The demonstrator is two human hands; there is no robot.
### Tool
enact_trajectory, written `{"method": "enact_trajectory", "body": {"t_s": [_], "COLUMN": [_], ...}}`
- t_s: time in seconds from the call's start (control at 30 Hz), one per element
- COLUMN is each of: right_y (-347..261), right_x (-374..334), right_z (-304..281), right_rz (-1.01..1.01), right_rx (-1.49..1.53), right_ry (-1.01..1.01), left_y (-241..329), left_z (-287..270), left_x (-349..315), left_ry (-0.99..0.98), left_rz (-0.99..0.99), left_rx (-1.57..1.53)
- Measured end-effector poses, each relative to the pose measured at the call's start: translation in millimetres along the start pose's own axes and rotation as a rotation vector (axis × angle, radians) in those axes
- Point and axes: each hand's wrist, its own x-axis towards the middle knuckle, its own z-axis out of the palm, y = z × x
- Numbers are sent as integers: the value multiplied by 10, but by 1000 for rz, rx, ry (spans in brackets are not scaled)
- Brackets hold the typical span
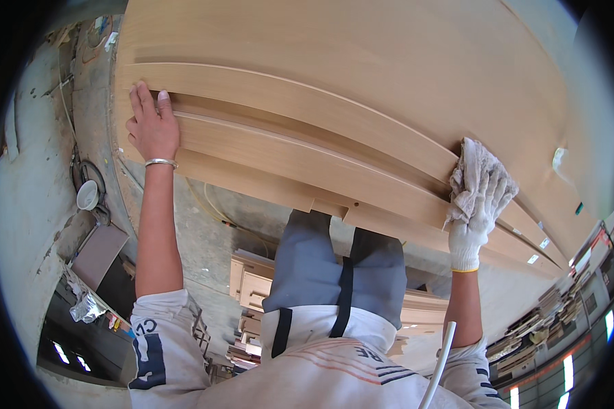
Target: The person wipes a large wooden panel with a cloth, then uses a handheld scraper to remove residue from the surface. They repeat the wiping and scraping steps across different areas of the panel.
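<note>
My left hand, bare with a silver bangle at the wrist, rests on the left end of a long light-brown wooden strip. Its fingers are stretched out and apart over the end. A white knitted glove covers my right hand, which presses a crumpled greyish rag onto the strips toward their right end. A second similar strip lies farther off, a narrow dark gap between the two. Both strips lie on a wide light-brown panel. The palm's underside is hidden on each hand.
The panel's near edge has a notch in front of my legs. Below stand stacked wooden pieces on the concrete floor. At left are a white bowl and a dark hose. More stacked boards stand at far right.
</note>
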Motion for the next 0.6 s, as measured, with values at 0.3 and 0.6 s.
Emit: {"method": "enact_trajectory", "body": {"t_s": [0.3, 0.6], "right_y": [62, 11], "right_x": [-42, -2], "right_z": [55, 28], "right_rz": [-10, 2], "right_rx": [23, 147], "right_ry": [12, -44], "left_y": [739, 953], "left_z": [-151, -339], "left_x": [-1497, -1586], "left_ry": [40, 97], "left_rz": [440, 425], "left_rx": [-367, -335]}}
